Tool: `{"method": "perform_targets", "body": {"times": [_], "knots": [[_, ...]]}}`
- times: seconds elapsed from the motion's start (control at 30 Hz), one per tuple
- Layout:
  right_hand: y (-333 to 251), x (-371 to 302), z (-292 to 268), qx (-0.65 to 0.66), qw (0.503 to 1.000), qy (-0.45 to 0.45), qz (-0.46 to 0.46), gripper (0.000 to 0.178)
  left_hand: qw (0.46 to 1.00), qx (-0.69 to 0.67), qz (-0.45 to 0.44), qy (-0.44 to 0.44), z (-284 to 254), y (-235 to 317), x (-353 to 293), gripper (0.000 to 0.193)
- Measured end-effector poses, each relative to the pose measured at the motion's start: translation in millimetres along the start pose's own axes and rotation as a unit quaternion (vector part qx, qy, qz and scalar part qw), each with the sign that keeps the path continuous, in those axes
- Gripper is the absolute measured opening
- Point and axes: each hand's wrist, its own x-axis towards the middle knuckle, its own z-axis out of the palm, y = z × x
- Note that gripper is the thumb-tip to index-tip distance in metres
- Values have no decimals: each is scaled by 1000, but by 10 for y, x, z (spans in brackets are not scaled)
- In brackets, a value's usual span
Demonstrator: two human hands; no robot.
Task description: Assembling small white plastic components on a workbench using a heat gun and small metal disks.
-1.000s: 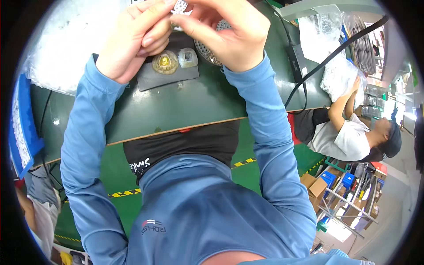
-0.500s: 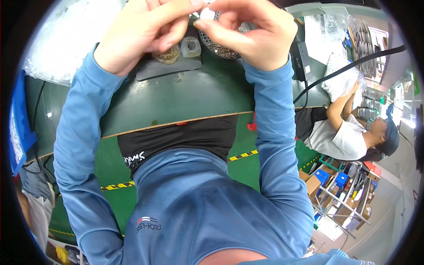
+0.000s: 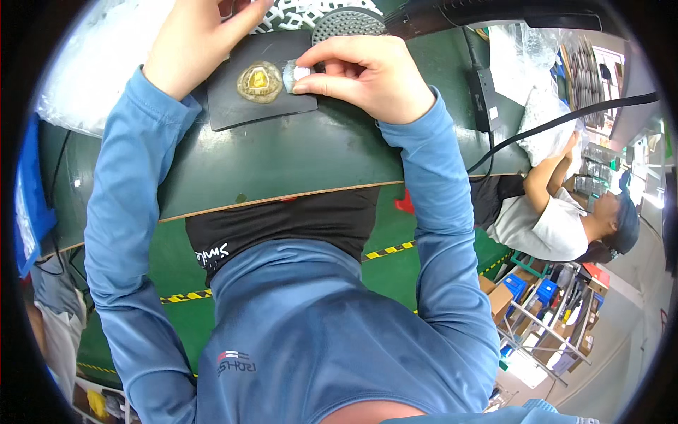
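My right hand [image 3: 367, 74] pinches a small white part [image 3: 301, 73] between thumb and fingers, pressing it against a pale round piece [image 3: 289, 75] on a black mat [image 3: 240, 106]. Just left of that on the mat lies a round yellowish disc [image 3: 259, 80]. My left hand [image 3: 194, 39] hovers at the mat's upper left corner with its fingers curled; its fingertips run out of the top of the picture, so what they hold is hidden. Both sleeves are blue.
The mat lies on a green workbench [image 3: 296, 159] with a wooden front edge. A round perforated disc [image 3: 347, 22] and a white lattice tray [image 3: 293, 14] sit behind it. A black cable [image 3: 537, 131] and adapter [image 3: 486, 99] run right. Clear plastic bags [image 3: 78, 78] lie left. Another person [image 3: 565, 219] sits at right.
Both hands were joined above the mat working a small part. They have separated: my right hand came down to the mat with the white part, my left moved up and left.
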Motion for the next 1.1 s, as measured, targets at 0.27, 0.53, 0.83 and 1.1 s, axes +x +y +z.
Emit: {"method": "perform_targets", "body": {"times": [0.27, 0.53, 0.83, 1.1], "knots": [[-25, 6, -55, 52, 998, -11, 41, 20, 987, 85, -37, -129, 117, 107, 239, 13], [0, 14, -49, 94, 994, -18, 60, 18, 933, 234, -134, -238, 207, 290, 540, 24], [-20, 68, -14, 26, 995, -12, 91, 17, 992, 85, -94, -26, 86, 356, 215, 11], [-166, -3, 144, -31, 986, 162, -23, 29, 957, -181, -193, -118, -18, 116, -35, 14]]}}
